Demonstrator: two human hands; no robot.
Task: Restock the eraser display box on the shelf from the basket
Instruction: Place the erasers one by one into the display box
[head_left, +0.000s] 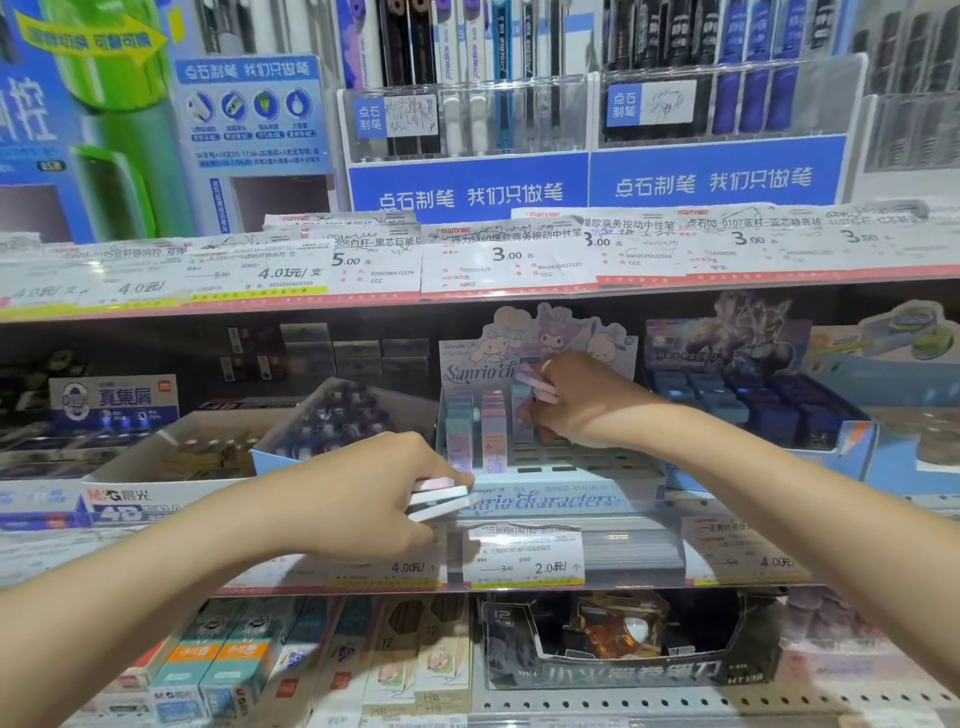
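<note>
On the middle shelf (519, 584) stands the eraser display box (545, 470), a pale blue cardboard tray with a cartoon-character header card, set between a white box of stationery on one side and a dark blue display on the other. Three columns of pastel erasers (480, 426) stand upright in its left rows; the slots toward the front and right look bare. The right hand (576, 400) reaches into the box, its grip curled round a pink and pale blue eraser (537, 385) held tilted just above the third column. The left hand (379, 493) waits at the box's front left corner, fingers clamped on a small stack of erasers (441, 501). The basket is out of view.
</note>
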